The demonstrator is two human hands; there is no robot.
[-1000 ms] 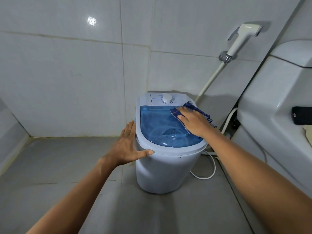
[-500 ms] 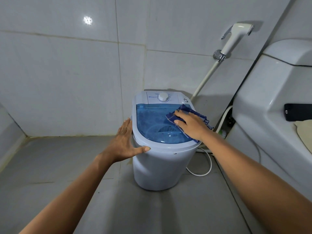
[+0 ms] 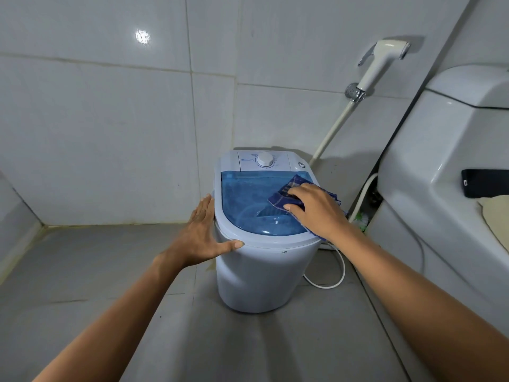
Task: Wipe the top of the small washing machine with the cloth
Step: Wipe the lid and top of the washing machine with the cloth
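- Pressing a dark blue checked cloth [image 3: 286, 195] flat on the right side of the translucent blue plastic lid [image 3: 242, 194] of the small white round washing machine [image 3: 259, 274]; right hand [image 3: 316, 209] lies palm-down on it, fingers [image 3: 296, 191] spread, nothing gripped, just held under the palm.
- Left hand [image 3: 202, 237] open against the machine's left rim, thumb along the front edge, holding nothing, only bracing.
- Risk: cloth hangs past the right rim; a sideways stroke could drag it off onto the grey tiled floor [image 3: 82, 271].
- Risk: the machine looks light; a hard push could slide or tip it if the left hand lets go.
- Risk: too much weight could flex the lid.
- Risk: a stroke toward the back may catch the white round dial [image 3: 265, 160] and turn it.
- Risk: the white cord [image 3: 334, 279] loops on the floor beside the base; shifting the machine could tug it.
- Left half of the lid and the control panel likely not wiped yet.
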